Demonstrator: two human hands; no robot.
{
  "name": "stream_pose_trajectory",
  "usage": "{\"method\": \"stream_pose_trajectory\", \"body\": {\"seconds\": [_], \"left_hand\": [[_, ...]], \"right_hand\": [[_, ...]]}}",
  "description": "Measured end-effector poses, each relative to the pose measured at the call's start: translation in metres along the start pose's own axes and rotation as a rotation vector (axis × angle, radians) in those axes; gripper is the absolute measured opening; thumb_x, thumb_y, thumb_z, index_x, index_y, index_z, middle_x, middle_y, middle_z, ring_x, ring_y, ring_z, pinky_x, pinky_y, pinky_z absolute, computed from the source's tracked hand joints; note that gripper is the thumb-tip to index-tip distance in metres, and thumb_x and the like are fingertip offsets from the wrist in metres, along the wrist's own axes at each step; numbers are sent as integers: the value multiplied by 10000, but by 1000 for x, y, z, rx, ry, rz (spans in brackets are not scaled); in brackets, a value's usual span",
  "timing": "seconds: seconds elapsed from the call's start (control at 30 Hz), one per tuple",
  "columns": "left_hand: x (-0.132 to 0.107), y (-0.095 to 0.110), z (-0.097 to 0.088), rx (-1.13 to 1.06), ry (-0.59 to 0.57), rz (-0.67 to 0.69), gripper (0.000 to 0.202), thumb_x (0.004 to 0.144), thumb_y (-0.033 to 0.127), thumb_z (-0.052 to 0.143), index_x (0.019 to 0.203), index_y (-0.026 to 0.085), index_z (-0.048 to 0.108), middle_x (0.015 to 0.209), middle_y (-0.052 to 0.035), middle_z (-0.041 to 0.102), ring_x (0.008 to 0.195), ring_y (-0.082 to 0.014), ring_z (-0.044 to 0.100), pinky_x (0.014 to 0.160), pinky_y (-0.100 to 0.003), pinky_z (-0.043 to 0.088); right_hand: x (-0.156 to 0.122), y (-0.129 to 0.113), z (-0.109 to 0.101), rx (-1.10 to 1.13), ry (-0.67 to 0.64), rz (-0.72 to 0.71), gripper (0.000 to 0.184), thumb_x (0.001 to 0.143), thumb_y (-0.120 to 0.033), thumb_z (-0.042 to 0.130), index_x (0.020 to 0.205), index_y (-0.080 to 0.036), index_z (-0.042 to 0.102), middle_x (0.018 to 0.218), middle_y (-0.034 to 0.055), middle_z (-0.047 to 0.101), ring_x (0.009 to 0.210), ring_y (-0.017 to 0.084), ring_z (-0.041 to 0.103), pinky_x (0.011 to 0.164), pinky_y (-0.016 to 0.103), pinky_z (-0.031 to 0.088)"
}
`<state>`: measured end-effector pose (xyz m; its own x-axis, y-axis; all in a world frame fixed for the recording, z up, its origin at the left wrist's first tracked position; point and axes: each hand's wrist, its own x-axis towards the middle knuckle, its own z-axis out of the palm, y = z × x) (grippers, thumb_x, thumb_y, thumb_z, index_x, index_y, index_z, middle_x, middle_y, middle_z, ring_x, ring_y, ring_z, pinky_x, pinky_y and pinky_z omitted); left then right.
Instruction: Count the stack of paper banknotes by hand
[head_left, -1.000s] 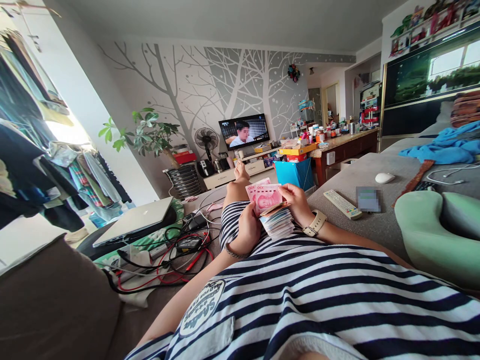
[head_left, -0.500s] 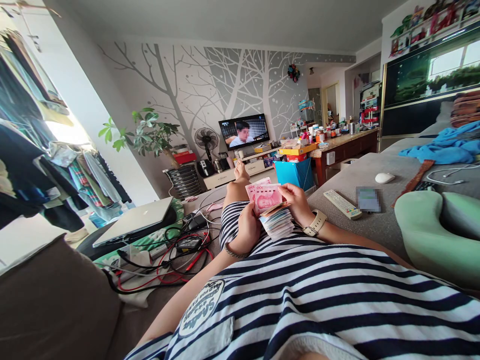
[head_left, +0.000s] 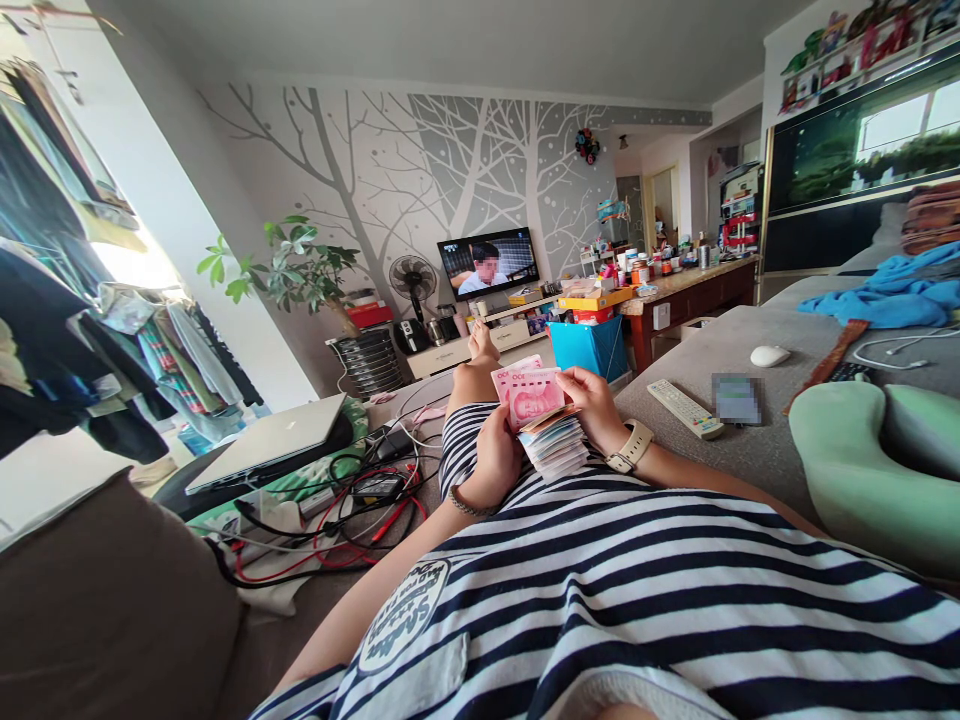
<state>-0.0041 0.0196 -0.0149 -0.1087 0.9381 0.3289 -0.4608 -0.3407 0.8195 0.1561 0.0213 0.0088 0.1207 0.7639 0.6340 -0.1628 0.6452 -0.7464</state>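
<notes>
Over my lap, my left hand [head_left: 498,455] is closed on a folded stack of banknotes [head_left: 555,448], its thumb pressing the near side. Pink 100 banknotes [head_left: 531,398] stand up at the far side of the stack, slightly fanned. My right hand [head_left: 592,405] pinches the right edge of the pink notes between thumb and fingers. Blue, brown and pale note edges hang down toward me between the two hands. A watch with a cream strap [head_left: 631,447] is on the right wrist, and a braided bracelet [head_left: 471,503] circles the left.
On the couch to the right lie a remote control [head_left: 685,409], a white mouse [head_left: 770,356] and a green neck pillow [head_left: 840,450]. Tangled cables [head_left: 360,500] and a laptop [head_left: 270,443] are on the left. A television [head_left: 489,264] stands ahead, beyond my bare leg.
</notes>
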Motion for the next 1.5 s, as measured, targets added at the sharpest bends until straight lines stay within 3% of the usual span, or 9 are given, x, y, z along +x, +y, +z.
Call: {"method": "stream_pose_trajectory", "body": {"seconds": [0.1,0.27,0.47,0.7,0.97,1.17,1.5], "left_hand": [[-2,1,3,-42,41,-18,187,760,345,711,732,208,587,649,16,556,631,-136,433,632,-299,371],[-4,2,5,-20,77,9,228,773,339,730,689,208,564,616,30,517,575,-114,415,592,-294,371],[-3,4,5,-43,39,-21,226,765,394,804,766,219,660,747,-30,674,717,-200,630,695,-338,503],[-8,11,5,21,-22,-33,281,752,394,854,728,229,628,693,-34,625,722,-232,629,687,-368,497],[-10,11,4,1,-32,-67,255,759,366,864,780,220,656,731,-51,632,739,-240,623,688,-373,481],[-4,5,3,-55,59,-69,154,793,327,757,732,224,660,680,-22,621,712,-205,617,625,-319,480],[1,-1,-3,-27,46,-45,238,800,410,782,752,230,633,677,-19,609,754,-220,657,645,-327,495]], "right_hand": [[0,1,0,0,-3,3,414,817,-618,670,726,-216,625,672,0,588,651,178,500,633,316,396],[0,2,0,7,-1,-8,480,813,-685,685,692,-228,601,643,-1,574,622,176,503,617,319,399],[0,5,1,46,-47,17,567,854,-799,616,725,-247,601,519,-23,513,513,169,470,606,335,413],[4,8,2,32,31,45,495,732,-680,791,750,-229,588,710,-8,598,673,175,532,657,311,423],[2,5,2,26,-13,37,403,756,-594,729,693,-219,597,713,9,634,711,186,539,669,308,430],[1,3,1,-3,-6,27,404,776,-605,716,724,-207,669,732,33,668,716,199,557,679,320,430],[0,-2,1,-4,0,8,388,783,-586,700,713,-205,677,747,43,695,756,215,602,719,332,474]]}}
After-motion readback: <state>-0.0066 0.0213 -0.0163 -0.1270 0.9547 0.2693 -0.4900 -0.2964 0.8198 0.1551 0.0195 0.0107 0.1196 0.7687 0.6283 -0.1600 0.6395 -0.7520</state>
